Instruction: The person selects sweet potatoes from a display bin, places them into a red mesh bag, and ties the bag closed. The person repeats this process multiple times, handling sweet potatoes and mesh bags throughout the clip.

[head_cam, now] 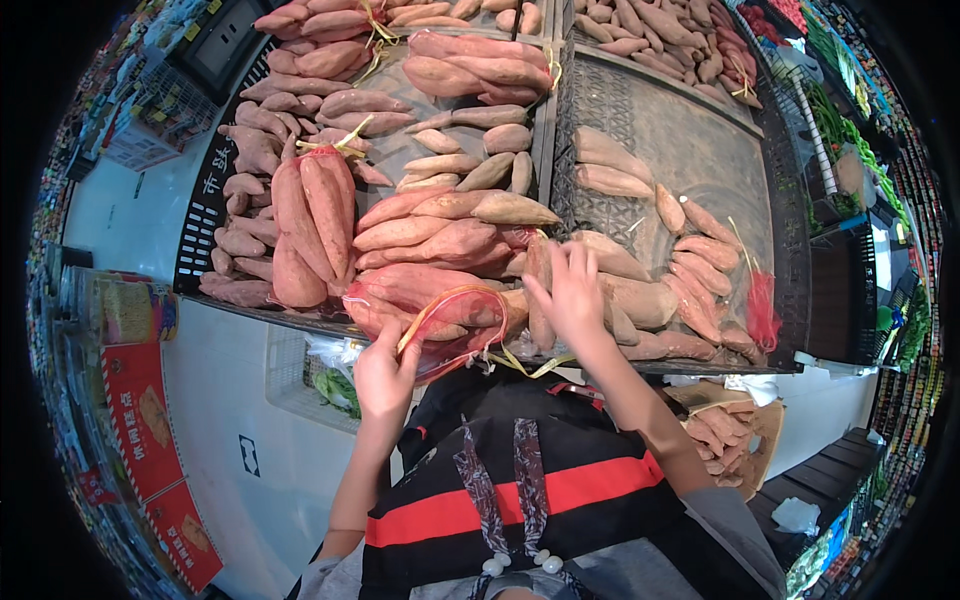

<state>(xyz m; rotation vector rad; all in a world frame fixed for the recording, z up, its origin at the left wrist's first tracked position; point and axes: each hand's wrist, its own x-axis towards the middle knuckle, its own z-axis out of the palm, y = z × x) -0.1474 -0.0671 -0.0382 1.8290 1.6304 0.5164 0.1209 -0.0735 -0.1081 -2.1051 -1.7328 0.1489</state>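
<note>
My left hand [388, 369] grips the rim of a red mesh bag [457, 322], its mouth spread wide towards me and a yellow drawstring [536, 367] trailing at the front edge. Sweet potatoes [420, 289] lie inside the bag's far part. To the right, my right hand [571, 289] rests with spread fingers at a sweet potato [538, 292] standing lengthwise beside the bag; whether the fingers grip it, I cannot tell. Loose sweet potatoes [637, 300] lie just right of that hand. A filled, tied mesh bag [315, 225] stands to the left, and another filled bag [442, 232] lies behind the open one.
Black plastic crates [555, 150] form the display, with a raised divider between them. Small loose sweet potatoes [240, 240] line the left side. A red mesh bag [762, 311] hangs at the right wall. Below stand a cardboard box [769, 450] of sweet potatoes and a white basket [289, 375] with greens.
</note>
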